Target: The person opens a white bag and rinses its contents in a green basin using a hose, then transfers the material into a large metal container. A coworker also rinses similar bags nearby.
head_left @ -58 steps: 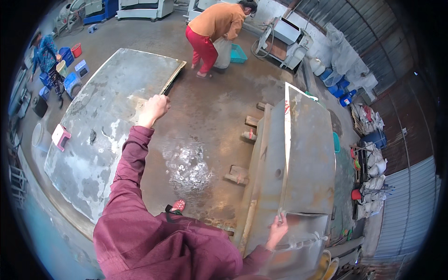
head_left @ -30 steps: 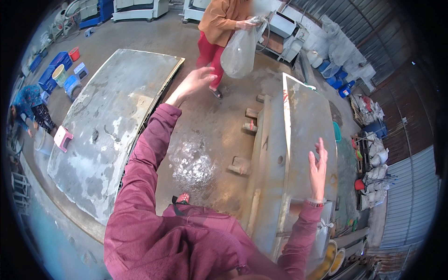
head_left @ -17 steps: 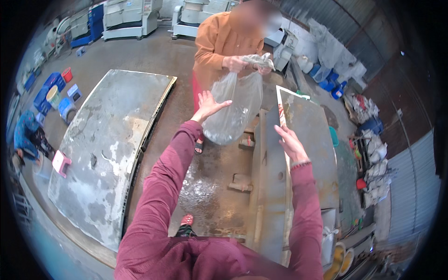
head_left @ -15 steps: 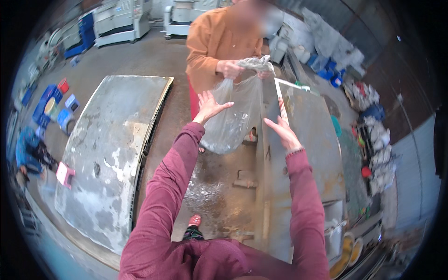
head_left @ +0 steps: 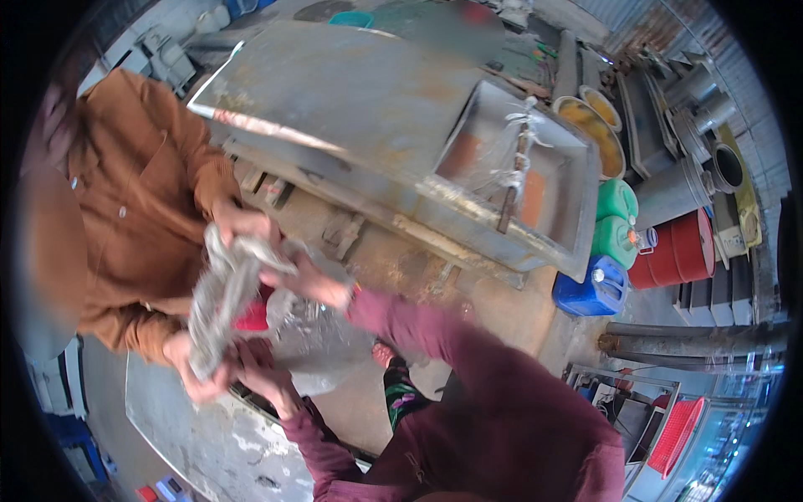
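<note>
A person in an orange shirt stands close at the left, holding a clear, dusty plastic bag between us. The bag's twisted mouth is bunched in that person's two hands. My left hand, in a maroon sleeve, grips the bag low down, next to the person's lower hand. My right hand holds the bag's upper edge. Something red shows behind the plastic; I cannot tell what.
A large grey metal slab lies tilted ahead, with a shallow metal tray at its right end. Green jerrycans, a blue jerrycan and a red drum stand at the right. A grey plate lies at the lower left.
The person in orange has come right up to me with the bag. My raised open hands have closed on it, and my view has swung left.
</note>
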Tool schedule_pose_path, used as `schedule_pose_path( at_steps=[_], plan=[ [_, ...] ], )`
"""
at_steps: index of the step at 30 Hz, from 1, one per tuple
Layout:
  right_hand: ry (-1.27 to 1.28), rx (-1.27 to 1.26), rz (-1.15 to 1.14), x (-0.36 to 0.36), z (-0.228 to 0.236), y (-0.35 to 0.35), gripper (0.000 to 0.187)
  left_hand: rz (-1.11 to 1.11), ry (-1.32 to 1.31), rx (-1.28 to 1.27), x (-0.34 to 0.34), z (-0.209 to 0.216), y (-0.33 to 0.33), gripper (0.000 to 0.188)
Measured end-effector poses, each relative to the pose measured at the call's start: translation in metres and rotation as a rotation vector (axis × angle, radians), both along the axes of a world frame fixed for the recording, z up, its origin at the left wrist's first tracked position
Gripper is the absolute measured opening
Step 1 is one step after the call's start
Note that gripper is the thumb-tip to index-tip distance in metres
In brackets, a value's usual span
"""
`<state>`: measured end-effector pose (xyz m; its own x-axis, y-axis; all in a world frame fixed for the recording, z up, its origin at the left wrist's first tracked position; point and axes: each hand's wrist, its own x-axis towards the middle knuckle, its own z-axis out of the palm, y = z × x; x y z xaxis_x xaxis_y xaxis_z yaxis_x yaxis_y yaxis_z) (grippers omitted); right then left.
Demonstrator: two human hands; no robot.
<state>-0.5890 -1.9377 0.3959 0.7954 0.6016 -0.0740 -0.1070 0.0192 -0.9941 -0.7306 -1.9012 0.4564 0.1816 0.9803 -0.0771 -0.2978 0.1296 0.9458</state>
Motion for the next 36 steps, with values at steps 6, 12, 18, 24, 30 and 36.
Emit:
schedule_pose_path(
  at_steps=[6,12,18,24,30,36],
  plan=[
    [0.098,-0.005,-0.108,0.015,0.108,-0.149,0.032,-0.313,-0.09,0.064,0.026,0.064,-0.094,0.044],
    [0.233,0.899,-0.111,0.067,0.183,-0.296,0.04,-0.824,-0.579,0.087,0.117,0.177,-0.198,0.043],
    [-0.339,0.616,-0.214,0.116,0.308,-0.452,0.02,-1.207,-0.966,-0.106,0.209,0.273,-0.31,0.04],
    [-0.614,0.032,-0.304,0.139,0.356,-0.544,0.016,-0.976,-0.855,-0.018,0.315,0.31,-0.423,0.04],
    [-0.22,0.428,-0.647,0.175,0.324,-0.602,0.032,-1.338,-0.757,0.097,0.456,0.198,-0.495,0.019],
    [-0.096,0.497,-0.738,0.228,0.292,-0.589,0.038,-1.547,-0.526,0.219,0.556,0.114,-0.525,0.018]
  ],
)
